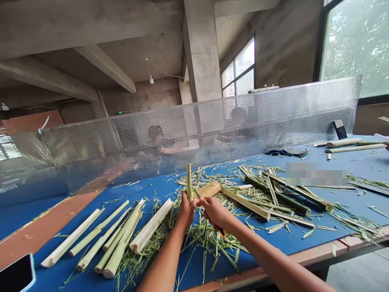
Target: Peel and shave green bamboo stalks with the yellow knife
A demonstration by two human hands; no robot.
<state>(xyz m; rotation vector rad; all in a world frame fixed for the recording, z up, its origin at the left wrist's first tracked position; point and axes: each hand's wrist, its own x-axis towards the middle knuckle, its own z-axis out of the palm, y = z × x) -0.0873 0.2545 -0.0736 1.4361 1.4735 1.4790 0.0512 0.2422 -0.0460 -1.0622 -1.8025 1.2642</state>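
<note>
My left hand (186,211) is closed around a bamboo strip (189,178), which stands nearly upright. Close beside it, my right hand (214,211) grips a knife (223,233); orange shows at its lower end, and a short dark tip points towards the strip. The fingers cover most of the handle. Just behind the hands lies a wider bamboo piece (209,189), with a split bamboo length (246,202) to its right. Green and pale shavings (209,239) are heaped under and around both hands.
Several pale bamboo pieces (121,239) lie at the left, with a phone (18,273) at the corner. Dark green bamboo strips (282,194) are piled at the right. A perforated metal screen (212,129) runs along the blue table's (100,202) back; a person (156,140) is behind it.
</note>
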